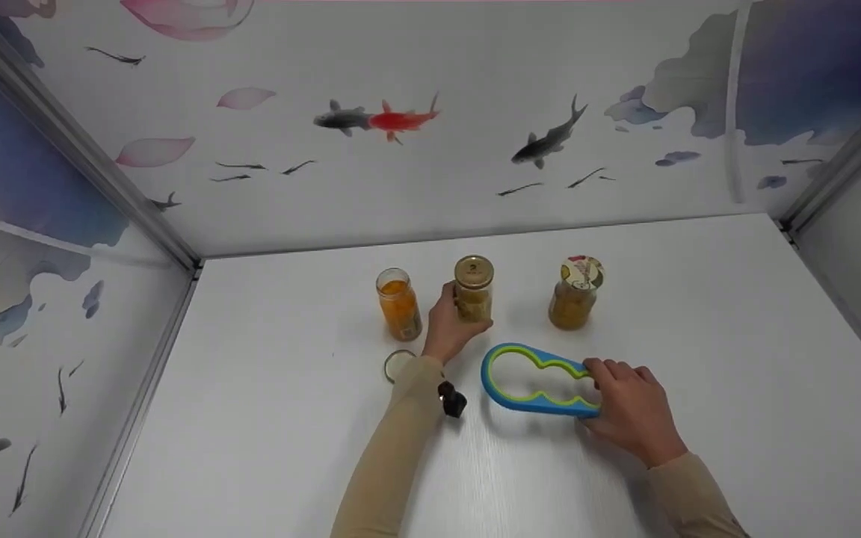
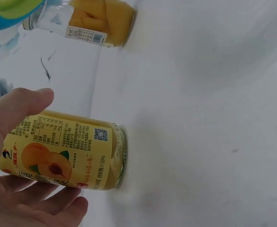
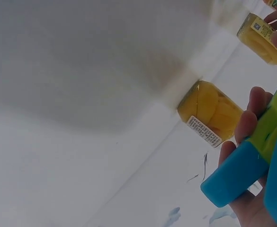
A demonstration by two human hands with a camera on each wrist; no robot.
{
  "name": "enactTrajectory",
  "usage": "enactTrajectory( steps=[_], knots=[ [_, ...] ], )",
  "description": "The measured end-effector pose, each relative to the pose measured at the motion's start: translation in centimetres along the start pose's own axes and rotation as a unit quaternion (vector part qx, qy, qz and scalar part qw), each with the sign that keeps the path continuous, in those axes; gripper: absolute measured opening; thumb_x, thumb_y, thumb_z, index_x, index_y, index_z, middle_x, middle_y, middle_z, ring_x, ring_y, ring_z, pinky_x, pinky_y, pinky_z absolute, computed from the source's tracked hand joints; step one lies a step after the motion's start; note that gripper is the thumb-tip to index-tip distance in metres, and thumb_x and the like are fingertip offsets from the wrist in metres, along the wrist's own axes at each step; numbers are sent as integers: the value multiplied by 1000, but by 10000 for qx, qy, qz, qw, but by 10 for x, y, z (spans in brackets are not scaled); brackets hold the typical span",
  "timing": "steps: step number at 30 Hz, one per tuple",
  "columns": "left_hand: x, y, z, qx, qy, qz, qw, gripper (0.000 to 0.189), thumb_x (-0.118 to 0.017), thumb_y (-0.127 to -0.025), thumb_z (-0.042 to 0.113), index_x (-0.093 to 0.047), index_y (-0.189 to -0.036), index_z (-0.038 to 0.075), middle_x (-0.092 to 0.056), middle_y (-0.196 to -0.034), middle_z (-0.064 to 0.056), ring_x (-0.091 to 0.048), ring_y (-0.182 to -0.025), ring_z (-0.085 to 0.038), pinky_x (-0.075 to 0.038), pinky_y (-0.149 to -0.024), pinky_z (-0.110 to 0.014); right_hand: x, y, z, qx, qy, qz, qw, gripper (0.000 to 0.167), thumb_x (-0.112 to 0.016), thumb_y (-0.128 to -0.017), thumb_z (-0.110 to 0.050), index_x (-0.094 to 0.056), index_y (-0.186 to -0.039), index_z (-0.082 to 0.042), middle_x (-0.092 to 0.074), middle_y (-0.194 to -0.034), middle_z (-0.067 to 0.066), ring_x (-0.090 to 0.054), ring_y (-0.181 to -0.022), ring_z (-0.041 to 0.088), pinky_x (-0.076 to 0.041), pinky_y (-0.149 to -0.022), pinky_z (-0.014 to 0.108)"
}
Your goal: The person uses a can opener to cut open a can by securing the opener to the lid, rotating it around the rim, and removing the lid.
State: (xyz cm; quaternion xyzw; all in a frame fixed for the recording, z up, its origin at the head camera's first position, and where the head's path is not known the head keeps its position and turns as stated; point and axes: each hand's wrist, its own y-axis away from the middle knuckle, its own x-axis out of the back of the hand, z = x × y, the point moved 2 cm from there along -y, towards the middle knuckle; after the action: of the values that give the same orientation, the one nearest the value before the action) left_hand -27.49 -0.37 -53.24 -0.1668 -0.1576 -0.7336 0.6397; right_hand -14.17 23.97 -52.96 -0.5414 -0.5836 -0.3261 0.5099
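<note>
My left hand (image 1: 451, 329) grips a glass jar of peaches (image 1: 474, 275) with a gold lid, standing upright on the table. In the left wrist view, the thumb and fingers wrap around its yellow label (image 2: 58, 156). My right hand (image 1: 636, 407) holds a blue and lime-green jar opener (image 1: 539, 406) by its handle end. The opener's wavy-edged loop points left, in front of the jar and apart from its lid. Blue handle ends (image 3: 235, 175) lie across the right palm in the right wrist view.
Left of the gripped jar stands a lidless jar with orange contents (image 1: 402, 310). A round, thin-rimmed piece (image 1: 386, 366) lies near the left forearm. To the right is another jar (image 1: 572, 306) with a patterned lid. Printed walls enclose the white table (image 1: 266, 418) at the back and sides.
</note>
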Motion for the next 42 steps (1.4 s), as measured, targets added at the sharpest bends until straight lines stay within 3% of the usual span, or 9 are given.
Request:
enactTrajectory(
  steps=[9,17,23,30,35,42],
  knots=[
    [-5,-8,3,370,335,-78,9987,78,-79,-80,14,-34,-143,6,-49,-139,-12,-47,-126,-24,-36,-107,-38,-3,3,4,-41,-15,-32,10000,70,-91,-53,-17,-59,-114,-5,-64,-90,6,-58,-81,24,-47,-81,51],
    [-7,-13,-10,611,510,176,9967,68,-78,-83,20,-40,-139,8,-51,-138,-8,-47,-128,-22,-35,-107,-39,-3,4,6,-36,-119,-32,9999,70,-91,-54,-18,-59,-115,-6,-65,-92,6,-59,-82,24,-46,-81,52],
    [-5,-12,-9,727,511,7,9960,66,-77,-82,15,-42,-138,9,-52,-136,-8,-48,-126,-23,-35,-107,-40,-1,7,12,-112,-90,8,9999,70,-90,-55,-17,-58,-115,-5,-65,-92,7,-58,-81,25,-46,-81,52],
    [-3,-10,-10,786,481,-173,9956,71,-78,-74,6,-45,-137,13,-54,-132,-6,-50,-122,-23,-36,-106,-41,0,8,15,-122,49,35,9999,71,-88,-54,-18,-57,-116,-4,-65,-89,7,-59,-81,26,-47,-81,53],
    [-5,-6,-10,933,584,-196,9937,74,-78,-74,7,-44,-139,15,-54,-133,-5,-49,-123,-23,-36,-106,-42,3,7,16,-121,23,-32,9999,70,-89,-55,-19,-57,-116,-4,-65,-90,7,-59,-80,25,-47,-81,52],
    [-6,-1,-11,890,607,-217,9939,75,-78,-74,8,-44,-140,15,-54,-134,-5,-49,-123,-22,-36,-106,-41,7,5,15,-187,-31,-100,9998,72,-90,-55,-20,-57,-118,-4,-66,-93,8,-59,-83,27,-47,-83,53]
  ],
)
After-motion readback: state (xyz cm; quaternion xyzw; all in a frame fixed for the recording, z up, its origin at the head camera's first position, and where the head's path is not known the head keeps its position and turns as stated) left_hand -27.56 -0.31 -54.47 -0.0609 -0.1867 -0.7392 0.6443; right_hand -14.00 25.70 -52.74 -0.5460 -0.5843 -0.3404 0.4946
